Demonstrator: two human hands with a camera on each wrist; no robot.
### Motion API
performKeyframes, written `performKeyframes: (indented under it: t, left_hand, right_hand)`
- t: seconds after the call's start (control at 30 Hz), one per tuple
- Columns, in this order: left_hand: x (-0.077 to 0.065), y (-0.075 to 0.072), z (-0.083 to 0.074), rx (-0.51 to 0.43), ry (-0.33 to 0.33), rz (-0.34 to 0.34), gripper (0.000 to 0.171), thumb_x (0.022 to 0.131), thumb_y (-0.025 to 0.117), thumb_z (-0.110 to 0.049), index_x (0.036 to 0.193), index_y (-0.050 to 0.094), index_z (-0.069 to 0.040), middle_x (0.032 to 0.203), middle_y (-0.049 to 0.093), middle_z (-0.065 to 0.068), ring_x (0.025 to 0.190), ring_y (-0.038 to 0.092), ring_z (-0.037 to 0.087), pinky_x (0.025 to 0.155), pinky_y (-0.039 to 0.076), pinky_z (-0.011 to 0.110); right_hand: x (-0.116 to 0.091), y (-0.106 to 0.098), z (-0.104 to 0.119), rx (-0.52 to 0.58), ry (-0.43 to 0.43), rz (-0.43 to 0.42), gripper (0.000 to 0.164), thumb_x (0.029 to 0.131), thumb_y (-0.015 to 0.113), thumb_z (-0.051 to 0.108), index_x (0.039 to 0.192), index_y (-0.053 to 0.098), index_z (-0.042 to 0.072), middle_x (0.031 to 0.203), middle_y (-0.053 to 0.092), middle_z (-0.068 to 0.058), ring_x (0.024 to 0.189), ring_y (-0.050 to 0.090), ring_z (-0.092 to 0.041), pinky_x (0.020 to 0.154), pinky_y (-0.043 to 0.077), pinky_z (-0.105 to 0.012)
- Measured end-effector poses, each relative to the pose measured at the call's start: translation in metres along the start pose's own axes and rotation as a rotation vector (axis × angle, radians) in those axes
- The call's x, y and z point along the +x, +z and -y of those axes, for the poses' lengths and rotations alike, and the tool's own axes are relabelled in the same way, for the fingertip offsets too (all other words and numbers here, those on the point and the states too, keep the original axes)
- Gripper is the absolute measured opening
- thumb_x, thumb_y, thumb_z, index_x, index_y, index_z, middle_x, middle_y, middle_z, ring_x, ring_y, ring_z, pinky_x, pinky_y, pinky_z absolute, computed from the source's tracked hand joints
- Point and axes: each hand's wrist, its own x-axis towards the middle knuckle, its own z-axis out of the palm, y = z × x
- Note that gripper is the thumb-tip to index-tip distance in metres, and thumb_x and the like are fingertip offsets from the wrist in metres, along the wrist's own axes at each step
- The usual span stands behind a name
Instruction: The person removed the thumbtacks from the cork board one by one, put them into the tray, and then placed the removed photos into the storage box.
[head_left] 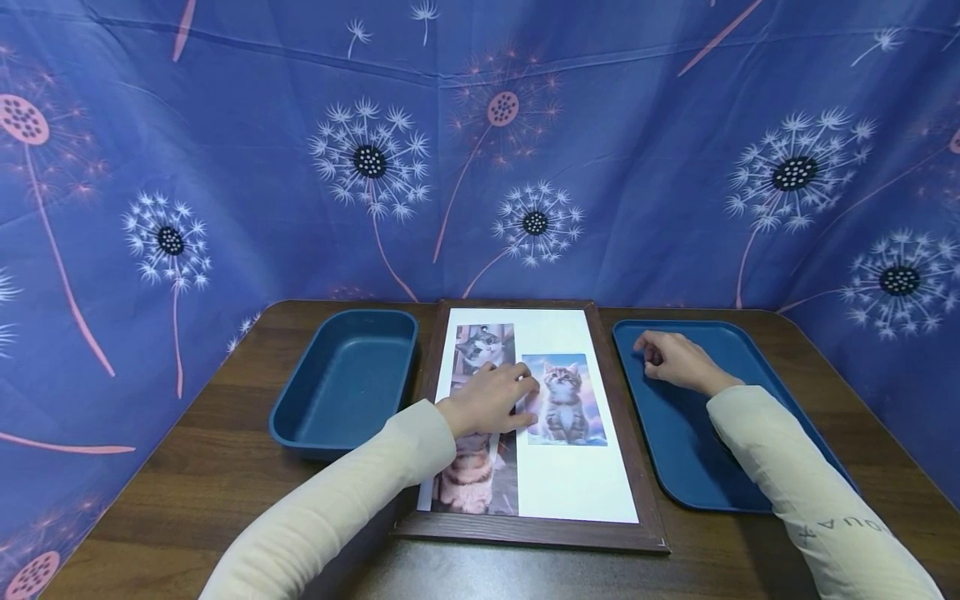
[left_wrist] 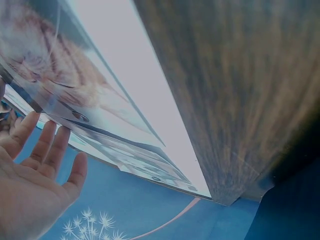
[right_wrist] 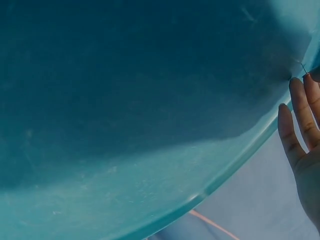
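Note:
My left hand point(head_left: 491, 398) lies over the middle of a framed white board point(head_left: 577, 492), fingers spread loosely. Its fingertips are right at the left edge of a kitten picture point(head_left: 576, 400). Partly under this hand, cat pictures point(head_left: 486, 343) form a column on the board's left side; its middle part is hidden. My right hand point(head_left: 678, 360) is over the far left part of a blue tray point(head_left: 693, 442), thumb and forefinger together. In the right wrist view a thin, dark, pin-like thing point(right_wrist: 303, 66) sticks out from its fingertips.
A deeper blue bin point(head_left: 345, 383) stands left of the dark wooden frame point(head_left: 525, 531). All of this is on a brown wooden table point(head_left: 202, 492). Behind hangs a blue cloth point(head_left: 637, 150) with dandelion prints, close along the table's back edge.

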Motion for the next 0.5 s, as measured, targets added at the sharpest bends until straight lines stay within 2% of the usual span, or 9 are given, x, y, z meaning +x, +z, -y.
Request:
performKeyframes:
  t: [0.5]
  left_hand:
    - [0.0004, 0.0006, -0.0007, 0.015, -0.007, 0.002, 0.047, 0.089, 0.049, -0.051, 0.126, 0.051, -0.022, 0.127, 0.051, 0.001, 0.115, 0.051, 0.018, 0.095, 0.040, 0.043]
  right_hand:
    - [-0.0001, -0.0015, -0.0053, 0.000, 0.029, 0.012, 0.025, 0.079, 0.061, 0.006, 0.104, 0.059, 0.003, 0.080, 0.059, -0.004, 0.069, 0.052, -0.015, 0.059, 0.042, -0.030]
